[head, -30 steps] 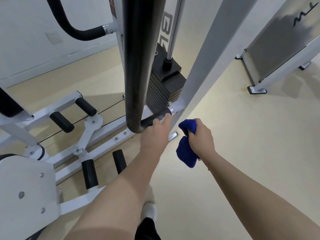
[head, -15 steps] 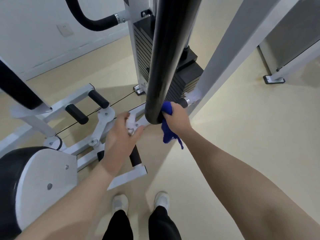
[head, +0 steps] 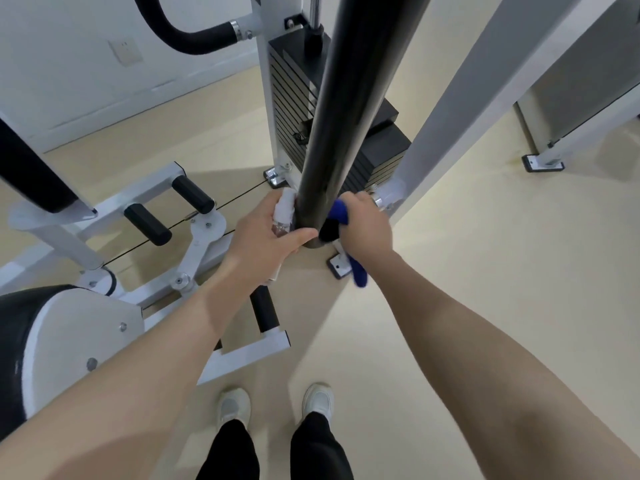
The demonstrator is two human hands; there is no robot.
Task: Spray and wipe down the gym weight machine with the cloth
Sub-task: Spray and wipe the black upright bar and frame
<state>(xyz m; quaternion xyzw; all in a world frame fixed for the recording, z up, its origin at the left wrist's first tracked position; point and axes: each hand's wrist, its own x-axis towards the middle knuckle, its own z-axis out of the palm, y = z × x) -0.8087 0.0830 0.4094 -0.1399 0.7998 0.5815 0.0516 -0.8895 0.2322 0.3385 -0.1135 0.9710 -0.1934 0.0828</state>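
The blue cloth (head: 340, 212) is pressed on the low end of the black bar (head: 341, 133), gripped by the right hand (head: 363, 230); the left hand (head: 263, 237) grips a small spray bottle (head: 283, 211) beside it. This looks like the wiping step; next the cloth should rub up the bar

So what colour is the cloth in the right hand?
Bright blue: the cloth, bunched in the right hand, shows best in the head view.
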